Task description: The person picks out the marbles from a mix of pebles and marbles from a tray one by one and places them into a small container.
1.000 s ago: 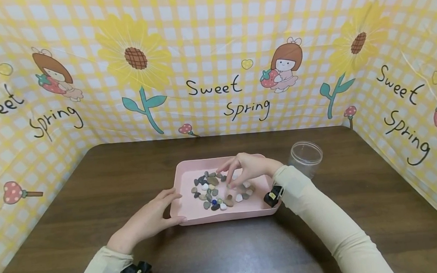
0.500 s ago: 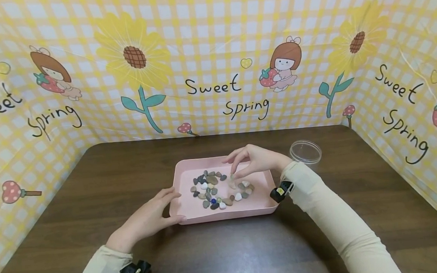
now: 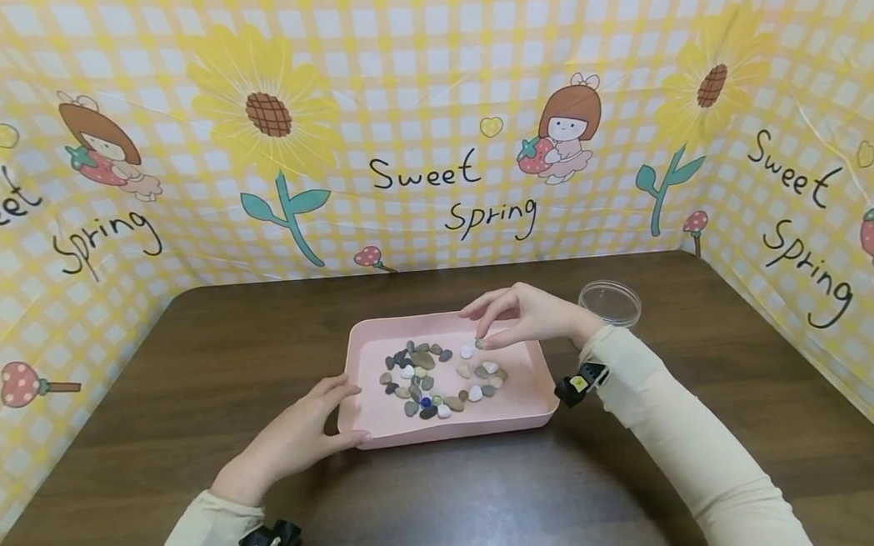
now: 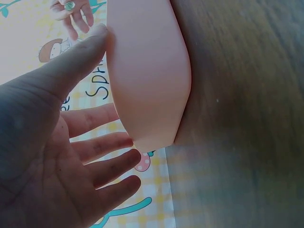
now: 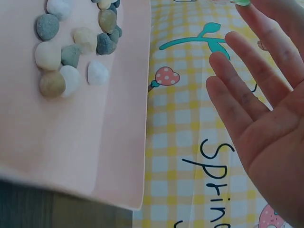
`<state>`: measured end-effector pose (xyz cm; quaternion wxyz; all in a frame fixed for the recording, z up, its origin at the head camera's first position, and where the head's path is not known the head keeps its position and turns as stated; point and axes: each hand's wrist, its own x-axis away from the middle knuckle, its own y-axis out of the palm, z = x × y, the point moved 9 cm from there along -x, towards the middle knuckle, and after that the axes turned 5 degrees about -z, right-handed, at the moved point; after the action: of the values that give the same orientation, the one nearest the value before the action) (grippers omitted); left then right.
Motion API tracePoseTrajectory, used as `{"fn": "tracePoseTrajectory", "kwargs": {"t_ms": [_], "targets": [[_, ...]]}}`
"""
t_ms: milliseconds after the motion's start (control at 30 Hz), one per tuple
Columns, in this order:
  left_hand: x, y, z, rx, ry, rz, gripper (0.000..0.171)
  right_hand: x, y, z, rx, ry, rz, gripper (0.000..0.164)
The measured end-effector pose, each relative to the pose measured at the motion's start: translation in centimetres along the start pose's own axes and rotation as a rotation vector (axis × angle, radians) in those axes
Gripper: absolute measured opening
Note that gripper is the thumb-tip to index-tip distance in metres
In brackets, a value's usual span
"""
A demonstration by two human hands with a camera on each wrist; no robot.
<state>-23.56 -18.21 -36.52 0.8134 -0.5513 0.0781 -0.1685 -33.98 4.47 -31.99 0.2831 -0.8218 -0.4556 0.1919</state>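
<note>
My right hand (image 3: 527, 313) pinches a clear green marble (image 3: 481, 344) between thumb and fingertips, over the back right of a pink tray (image 3: 521, 424). The marble (image 4: 70, 6) shows more plainly in the left wrist view; only a sliver of it reaches the top of the right wrist view. At the tray's left end my left hand (image 3: 299, 427) touches the rim with thumb and fingers spread around the front corner. Pebbles (image 3: 423, 361) in grey, white and tan lie in a curving line inside the tray. A white pebble (image 3: 466, 351) sits apart, just below the marble.
A clear round jar (image 3: 610, 302) stands behind the right sleeve, its lower part hidden. Among the pebbles is a dark blue marble (image 3: 426, 402). The brown table (image 3: 275, 325) meets a yellow checked cloth (image 3: 410, 82) at its back and sides.
My right hand has lifted the marble away from the pebbles and moved right and back, uncovering the white pebble. The forearm now covers more of the jar. My left hand stays put.
</note>
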Motion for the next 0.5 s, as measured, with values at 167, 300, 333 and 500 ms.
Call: {"fn": "tracePoseTrajectory", "kwargs": {"t_ms": [167,300,333,500], "targets": [[0.0,0.1,0.0,0.009,-0.006,-0.010,0.069,1.1,-0.9,-0.1,-0.003,-0.023,0.044,0.008],[0.0,0.1,0.0,0.012,-0.012,-0.018,0.069,2.1,-1.6,0.0,0.006,-0.010,0.076,0.009],[0.0,0.1,-0.1,0.012,-0.014,-0.018,0.069,2.3,-1.8,0.0,0.000,-0.009,0.082,0.009],[0.0,0.1,-0.2,0.015,-0.030,-0.028,0.070,3.6,-2.6,0.7,-0.010,0.023,0.120,0.009]]}}
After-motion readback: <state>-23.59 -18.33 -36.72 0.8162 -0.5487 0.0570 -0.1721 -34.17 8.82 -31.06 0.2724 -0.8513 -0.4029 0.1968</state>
